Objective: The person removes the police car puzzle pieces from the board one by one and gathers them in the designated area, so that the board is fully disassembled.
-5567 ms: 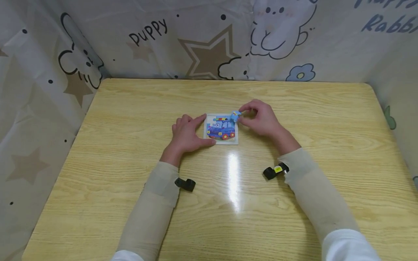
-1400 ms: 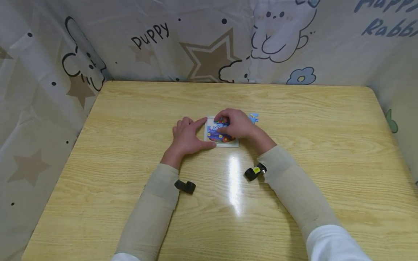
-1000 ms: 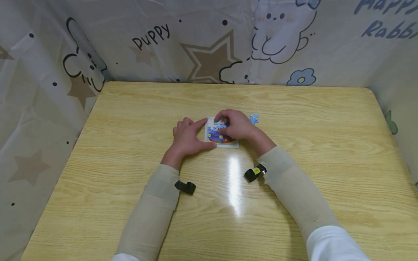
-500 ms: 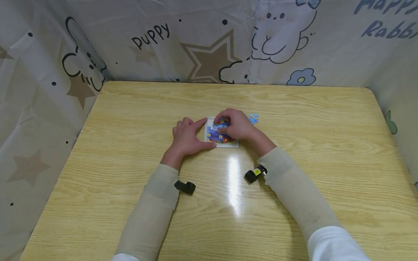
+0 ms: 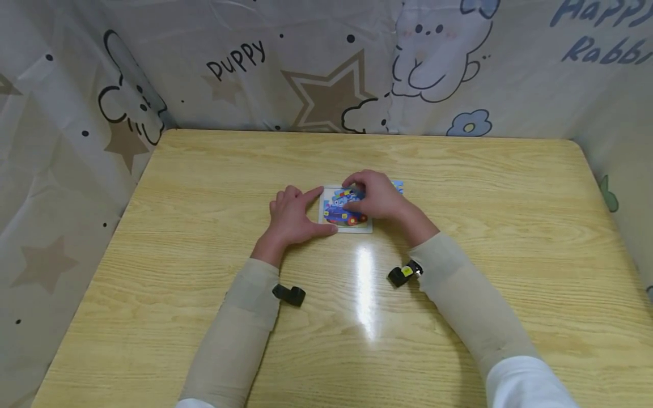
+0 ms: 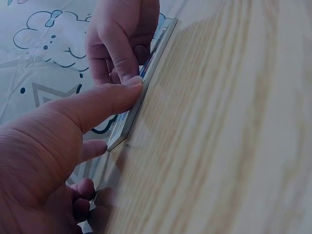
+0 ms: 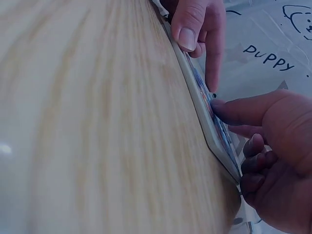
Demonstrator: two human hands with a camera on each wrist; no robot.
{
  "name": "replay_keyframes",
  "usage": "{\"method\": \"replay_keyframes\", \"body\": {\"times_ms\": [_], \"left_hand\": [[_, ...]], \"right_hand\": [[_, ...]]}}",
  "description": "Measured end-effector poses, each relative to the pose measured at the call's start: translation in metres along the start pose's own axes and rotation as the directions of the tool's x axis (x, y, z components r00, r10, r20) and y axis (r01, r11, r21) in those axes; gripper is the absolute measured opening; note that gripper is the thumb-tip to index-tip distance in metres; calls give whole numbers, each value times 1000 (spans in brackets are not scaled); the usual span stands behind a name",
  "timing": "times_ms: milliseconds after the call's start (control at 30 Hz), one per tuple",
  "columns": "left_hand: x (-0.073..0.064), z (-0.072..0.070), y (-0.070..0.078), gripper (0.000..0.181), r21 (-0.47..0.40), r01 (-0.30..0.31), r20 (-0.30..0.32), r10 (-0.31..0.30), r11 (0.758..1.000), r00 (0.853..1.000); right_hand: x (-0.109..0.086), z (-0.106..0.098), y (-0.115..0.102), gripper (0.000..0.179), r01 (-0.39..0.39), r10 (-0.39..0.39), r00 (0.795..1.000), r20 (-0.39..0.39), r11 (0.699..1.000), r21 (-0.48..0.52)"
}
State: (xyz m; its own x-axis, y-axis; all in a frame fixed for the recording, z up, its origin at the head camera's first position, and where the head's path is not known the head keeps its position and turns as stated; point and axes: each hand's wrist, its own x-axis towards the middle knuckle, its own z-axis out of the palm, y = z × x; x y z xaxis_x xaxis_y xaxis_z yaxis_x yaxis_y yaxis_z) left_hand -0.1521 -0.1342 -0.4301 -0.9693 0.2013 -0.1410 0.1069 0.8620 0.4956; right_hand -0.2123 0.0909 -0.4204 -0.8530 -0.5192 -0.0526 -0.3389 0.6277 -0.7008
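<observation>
A small jigsaw puzzle in a pale frame (image 5: 357, 230), showing a blue cartoon car, lies on the table. My left hand (image 5: 292, 212) spans its left side, index finger at the far left corner and thumb pressing the near rim. Over the right half my right hand (image 5: 377, 195) bends its thumb and index finger onto a jigsaw piece (image 5: 340, 196) with the coloured roof light, which sits tilted. Most of that piece's right side is hidden by the hand. In the right wrist view, the right thumb (image 7: 234, 111) touches the picture surface.
A loose blue jigsaw piece (image 5: 399, 185) lies beyond the right hand, partly covered by it. Black wrist cameras (image 5: 289, 294) stick out from both sleeves over the wooden table (image 5: 229, 340). A printed cloth (image 5: 326, 85) hangs behind the far table edge.
The right hand first held a blue piece at the frame's top right corner; that piece now lies to the right. The hand moved left onto the picture, then shifted slightly right. Left hand stays.
</observation>
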Motion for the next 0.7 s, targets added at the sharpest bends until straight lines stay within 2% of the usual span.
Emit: {"method": "replay_keyframes", "body": {"times_ms": [133, 700], "left_hand": [[0, 0, 0, 100, 2, -2, -1, 2, 1000, 1000], [0, 1, 0, 100, 4, 4, -3, -4, 1000, 1000]], "right_hand": [[0, 1, 2, 40, -16, 17, 1000, 21, 1000, -14], [1, 0, 2, 32, -49, 49, 999, 22, 999, -4]]}}
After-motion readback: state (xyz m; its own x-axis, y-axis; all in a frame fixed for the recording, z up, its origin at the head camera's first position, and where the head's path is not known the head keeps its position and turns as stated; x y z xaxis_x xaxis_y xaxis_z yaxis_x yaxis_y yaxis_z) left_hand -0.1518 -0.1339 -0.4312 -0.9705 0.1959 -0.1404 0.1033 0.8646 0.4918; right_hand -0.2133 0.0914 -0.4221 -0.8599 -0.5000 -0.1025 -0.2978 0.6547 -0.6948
